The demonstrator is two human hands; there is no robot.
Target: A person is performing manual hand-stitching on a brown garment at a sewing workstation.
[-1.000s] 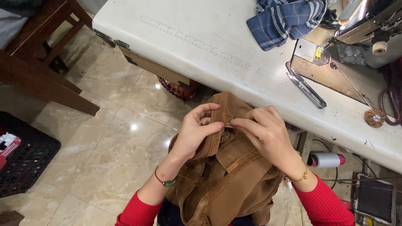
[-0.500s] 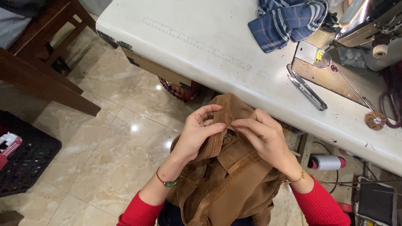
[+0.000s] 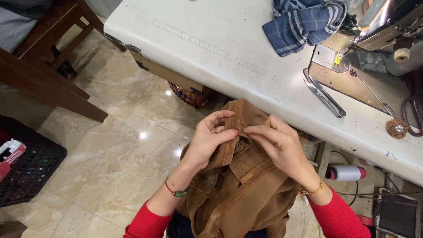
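A brown garment (image 3: 240, 189) is bunched in my lap, just below the front edge of the white sewing table (image 3: 211, 48). My left hand (image 3: 210, 139) pinches a folded seam band of the garment between thumb and fingers. My right hand (image 3: 276, 143) grips the same band right beside it, fingertips nearly touching the left thumb. Both sleeves are red, and each wrist wears a bracelet.
Grey shears (image 3: 324, 92) lie on the table near the sewing machine (image 3: 387, 26). A blue plaid cloth (image 3: 304, 22) is heaped beside it. A white thread spool (image 3: 346, 172) sits under the table. Dark wooden furniture (image 3: 44, 75) and a black crate (image 3: 26, 167) stand left on the tiled floor.
My hands have shifted slightly along the garment's band, the fingers drawing closer together; the view moved a little. Nothing on the table changed.
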